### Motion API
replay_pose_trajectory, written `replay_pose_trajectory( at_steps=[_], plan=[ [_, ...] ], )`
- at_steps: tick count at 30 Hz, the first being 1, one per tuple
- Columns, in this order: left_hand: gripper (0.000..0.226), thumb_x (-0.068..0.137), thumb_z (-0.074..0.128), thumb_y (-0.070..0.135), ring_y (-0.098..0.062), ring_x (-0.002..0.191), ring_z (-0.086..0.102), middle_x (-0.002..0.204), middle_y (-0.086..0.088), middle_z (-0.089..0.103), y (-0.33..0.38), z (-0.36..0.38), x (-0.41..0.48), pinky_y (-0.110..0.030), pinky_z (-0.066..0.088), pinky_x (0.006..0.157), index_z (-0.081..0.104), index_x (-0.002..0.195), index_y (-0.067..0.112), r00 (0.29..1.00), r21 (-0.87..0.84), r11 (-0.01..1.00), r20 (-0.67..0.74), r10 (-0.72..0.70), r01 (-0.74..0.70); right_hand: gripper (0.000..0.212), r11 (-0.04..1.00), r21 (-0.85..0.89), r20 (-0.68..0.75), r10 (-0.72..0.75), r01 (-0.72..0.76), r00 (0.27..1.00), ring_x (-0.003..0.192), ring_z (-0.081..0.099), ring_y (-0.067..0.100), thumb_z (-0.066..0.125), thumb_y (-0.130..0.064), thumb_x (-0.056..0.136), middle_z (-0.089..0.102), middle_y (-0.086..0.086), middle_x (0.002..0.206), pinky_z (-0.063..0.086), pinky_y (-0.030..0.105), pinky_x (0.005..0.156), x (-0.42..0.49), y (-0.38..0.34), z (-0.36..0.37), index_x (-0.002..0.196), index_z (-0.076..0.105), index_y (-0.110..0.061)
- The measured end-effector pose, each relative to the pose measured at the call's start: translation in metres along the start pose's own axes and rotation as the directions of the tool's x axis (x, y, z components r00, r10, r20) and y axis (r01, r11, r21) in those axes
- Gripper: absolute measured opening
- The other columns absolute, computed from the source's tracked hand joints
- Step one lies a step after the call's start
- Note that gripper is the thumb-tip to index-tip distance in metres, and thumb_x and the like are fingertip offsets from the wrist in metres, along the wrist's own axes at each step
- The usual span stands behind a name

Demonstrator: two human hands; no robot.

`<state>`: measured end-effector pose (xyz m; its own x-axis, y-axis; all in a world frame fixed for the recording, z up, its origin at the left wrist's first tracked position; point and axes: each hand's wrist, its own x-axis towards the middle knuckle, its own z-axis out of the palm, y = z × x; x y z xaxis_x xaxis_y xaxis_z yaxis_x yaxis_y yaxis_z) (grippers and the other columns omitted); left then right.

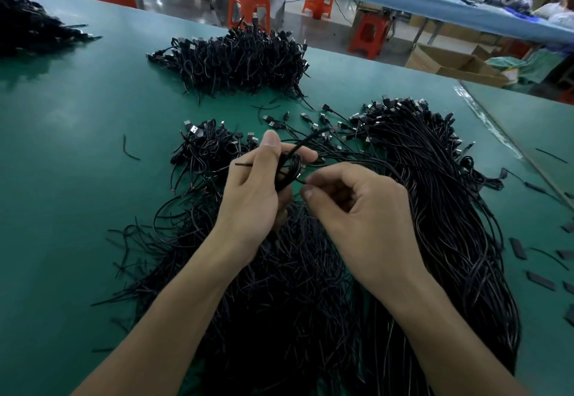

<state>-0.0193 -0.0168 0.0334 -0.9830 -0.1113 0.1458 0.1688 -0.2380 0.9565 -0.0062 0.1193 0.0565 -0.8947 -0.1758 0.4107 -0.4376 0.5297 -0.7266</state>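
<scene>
Hands both on one thin black cable (290, 167) above green tabletop (77, 147): left hand (254, 190) grips its small coil, right hand (357, 209) pinches the loose strand just right of it, strand running left-right between them.

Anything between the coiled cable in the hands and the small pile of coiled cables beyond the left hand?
Nothing visible. The left hand grips the coiled cable, the right hand pinches its tail, and the small pile lies just beyond, unobstructed.
</scene>
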Motion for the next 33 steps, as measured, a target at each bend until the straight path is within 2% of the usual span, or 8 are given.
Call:
replay_pose_trajectory(
  at_steps=[5,8,12,15,21,26,29,33],
  plan=[
    [0.063,0.106,0.038,0.043,-0.012,0.034,0.027,0.045,-0.001,0.038,-0.005,0.000,0.004,-0.017,0.023,0.038,0.063,0.066,0.002,0.999,-0.014,1.000,-0.038,-0.018,0.017,0.004,0.938,-0.230,0.111,-0.238,0.258,0.965,0.084,0.053,-0.001,0.066,-0.013,0.094,0.058,-0.009,0.091,0.051,0.021,0.078,-0.005,-0.007,0.007,0.095,0.070,-0.014],
    [0.063,0.104,0.043,0.045,-0.013,0.036,0.022,0.045,0.000,0.031,-0.008,-0.004,0.005,-0.019,0.021,0.039,0.043,0.055,0.005,0.993,0.059,0.991,0.026,-0.117,0.116,0.004,0.774,-0.436,0.203,-0.411,0.458,0.889,0.084,0.056,0.019,0.067,-0.006,0.091,0.059,0.003,0.091,0.053,0.039,0.068,-0.004,-0.007,0.005,0.094,0.069,-0.008],
    [0.059,0.105,0.045,0.037,-0.008,0.035,0.020,0.044,0.006,0.029,-0.008,-0.010,0.003,-0.015,0.019,0.038,0.044,0.049,0.018,0.910,0.088,0.932,0.203,-0.363,0.352,0.005,0.559,-0.542,0.390,-0.495,0.628,0.776,0.096,0.053,0.023,0.069,-0.008,0.088,0.062,0.005,0.104,0.045,0.038,0.078,0.007,-0.011,-0.008,0.092,0.067,-0.010],
    [0.061,0.100,0.041,0.026,-0.008,0.036,0.020,0.043,0.006,0.029,-0.007,-0.008,0.002,-0.014,0.016,0.038,0.046,0.039,0.024,0.844,0.130,0.875,0.231,-0.484,0.466,0.008,0.653,-0.452,0.451,-0.421,0.608,0.787,0.097,0.055,0.021,0.070,-0.006,0.087,0.063,0.002,0.101,0.048,0.040,0.080,0.015,-0.014,-0.015,0.092,0.067,-0.012],
    [0.066,0.081,0.042,0.085,-0.007,0.038,0.015,0.051,0.010,0.024,-0.006,-0.013,0.002,-0.011,0.017,0.036,0.038,0.050,0.027,0.716,0.102,0.839,0.473,-0.513,0.534,0.007,0.914,-0.277,0.396,-0.174,0.298,0.901,0.089,0.056,0.014,0.064,-0.014,0.093,0.061,-0.008,0.090,0.049,0.037,0.081,0.020,-0.004,-0.019,0.090,0.070,-0.016],
    [0.037,0.067,0.088,0.022,-0.020,0.052,0.029,0.060,0.003,0.038,0.000,-0.016,0.000,-0.030,0.019,0.052,0.051,0.068,0.020,0.679,0.361,0.892,0.586,-0.443,0.271,0.005,0.945,-0.254,0.412,-0.089,0.208,0.907,0.088,0.059,0.003,0.073,-0.025,0.087,0.062,-0.014,0.090,0.048,0.025,0.080,0.026,0.002,-0.024,0.092,0.072,-0.026],
    [0.040,0.079,0.082,0.004,-0.009,0.045,0.028,0.057,0.011,0.039,-0.002,-0.015,-0.002,-0.020,0.025,0.039,0.044,0.074,0.015,0.684,0.412,0.864,0.543,-0.488,0.290,0.018,0.936,-0.281,0.433,-0.076,0.214,0.898,0.088,0.058,0.002,0.074,-0.029,0.087,0.060,-0.015,0.094,0.048,0.021,0.080,0.023,0.002,-0.024,0.104,0.070,-0.027],
    [0.032,0.087,0.074,0.003,-0.011,0.046,0.024,0.059,0.006,0.036,-0.002,-0.014,-0.002,-0.020,0.022,0.038,0.044,0.075,0.007,0.691,0.450,0.858,0.539,-0.482,0.248,0.010,0.882,-0.358,0.446,-0.126,0.305,0.886,0.091,0.061,0.014,0.071,-0.028,0.090,0.062,-0.011,0.099,0.053,0.040,0.081,0.019,-0.004,-0.024,0.098,0.073,-0.024]
  ],
)
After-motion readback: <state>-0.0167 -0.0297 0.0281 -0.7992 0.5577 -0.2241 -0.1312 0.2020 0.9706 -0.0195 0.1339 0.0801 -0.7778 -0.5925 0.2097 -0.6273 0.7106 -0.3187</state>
